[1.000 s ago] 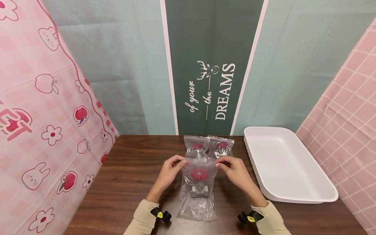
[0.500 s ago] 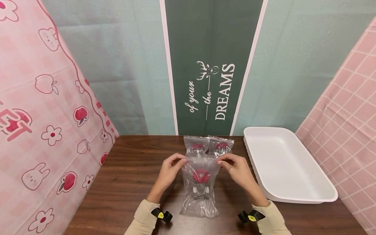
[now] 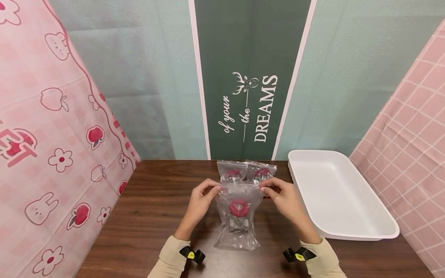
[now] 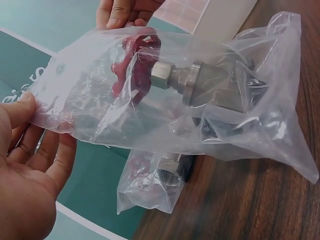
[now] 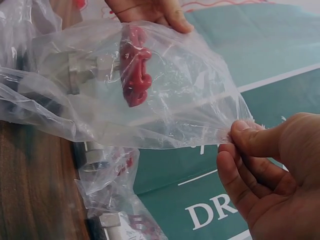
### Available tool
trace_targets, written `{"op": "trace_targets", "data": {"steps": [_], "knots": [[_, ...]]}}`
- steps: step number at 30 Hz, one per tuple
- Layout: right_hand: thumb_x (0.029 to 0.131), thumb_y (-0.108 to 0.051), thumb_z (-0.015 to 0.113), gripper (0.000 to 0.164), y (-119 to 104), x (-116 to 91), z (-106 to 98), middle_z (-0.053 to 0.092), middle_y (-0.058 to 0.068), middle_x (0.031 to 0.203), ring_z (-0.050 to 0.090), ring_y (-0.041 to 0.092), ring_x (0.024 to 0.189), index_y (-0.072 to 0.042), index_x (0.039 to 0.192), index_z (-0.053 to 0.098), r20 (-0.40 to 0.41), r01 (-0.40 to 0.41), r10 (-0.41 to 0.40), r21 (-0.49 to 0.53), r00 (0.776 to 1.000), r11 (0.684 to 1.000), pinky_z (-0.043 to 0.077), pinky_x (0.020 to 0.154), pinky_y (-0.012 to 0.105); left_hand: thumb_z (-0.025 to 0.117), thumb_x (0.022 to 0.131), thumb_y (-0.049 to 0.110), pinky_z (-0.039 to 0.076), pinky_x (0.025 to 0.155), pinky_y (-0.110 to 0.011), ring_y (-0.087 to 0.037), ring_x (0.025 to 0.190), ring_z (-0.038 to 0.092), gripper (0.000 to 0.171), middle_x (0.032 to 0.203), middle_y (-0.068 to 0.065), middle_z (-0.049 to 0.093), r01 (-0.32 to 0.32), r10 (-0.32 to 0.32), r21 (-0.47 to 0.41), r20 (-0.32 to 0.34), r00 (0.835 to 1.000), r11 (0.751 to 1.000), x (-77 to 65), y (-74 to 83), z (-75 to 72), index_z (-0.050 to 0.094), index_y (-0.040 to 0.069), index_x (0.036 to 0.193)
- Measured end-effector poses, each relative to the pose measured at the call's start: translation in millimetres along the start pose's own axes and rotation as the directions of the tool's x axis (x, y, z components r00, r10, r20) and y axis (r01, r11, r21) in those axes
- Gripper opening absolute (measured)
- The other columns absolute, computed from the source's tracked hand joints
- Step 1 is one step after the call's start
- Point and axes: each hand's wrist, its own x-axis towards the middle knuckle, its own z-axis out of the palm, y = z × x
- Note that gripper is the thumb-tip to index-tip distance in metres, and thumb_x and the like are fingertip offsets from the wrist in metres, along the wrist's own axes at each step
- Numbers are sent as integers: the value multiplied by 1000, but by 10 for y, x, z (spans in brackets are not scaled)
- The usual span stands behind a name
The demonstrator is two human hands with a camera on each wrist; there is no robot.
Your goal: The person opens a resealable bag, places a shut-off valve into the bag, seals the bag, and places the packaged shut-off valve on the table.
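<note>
A clear zip bag (image 3: pixel 255 226) stands upright at the middle of the table, drawn taut along its top edge. Inside it is a metal valve (image 4: pixel 215 87) with a red handwheel (image 5: pixel 135 70) pointing up toward the bag's mouth. My left hand (image 3: pixel 201 199) pinches the top left corner between thumb and fingers. At the top right corner, my right hand (image 3: pixel 283 199) does the same; in the right wrist view its thumb lies on the plastic. Behind this bag stand two similar bags, the left one (image 3: pixel 226 166) and the right one (image 3: pixel 271 170), each holding a red-wheeled valve.
To the right stands a large white tray (image 3: pixel 333 193), its near end by my right forearm. The brown wooden table (image 3: pixel 156 193) meets a green cloth backdrop (image 3: pixel 167 127) at its far edge. Pink patterned cloths hang at both sides.
My right hand has moved slightly right and up, stretching the bag's mouth wider. The bag's bottom has shifted up and away from me, and the handwheel now shows rounder.
</note>
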Motion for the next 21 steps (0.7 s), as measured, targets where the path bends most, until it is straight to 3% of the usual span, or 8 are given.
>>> {"op": "trace_targets", "data": {"steps": [4,8,12,21], "knots": [[95,-1,78,11,-6,2,-27,79,6,90,67,5,74,-11,100,79,-15,17,-18,-32,1000,999,59,65,23,69,102,3,56,75,-19,-4,88,64,8,98,-10,70,-3,3,-17,6,1000,1000,3,35,10,74,-3,104],[94,-3,80,11,-19,0,-57,78,4,89,63,5,72,-13,99,80,-31,38,-40,-57,999,998,54,61,22,68,103,3,57,75,-21,-5,88,64,8,99,-17,69,-9,9,-23,9,1000,1000,14,76,23,73,-3,105],[93,-2,80,10,-51,-4,-82,78,8,90,62,6,71,-10,98,80,-40,54,-55,-37,998,998,53,60,21,68,102,2,57,75,-21,-5,88,64,7,99,-21,68,-27,27,-19,9,1000,999,28,122,41,72,-3,105],[93,3,78,12,-136,-30,-147,79,11,93,68,16,74,-7,100,79,-63,106,-104,36,993,994,55,63,19,69,101,0,57,74,-20,-5,86,66,7,98,-16,69,-71,71,-30,-6,997,997,41,279,74,72,-5,104]]}}
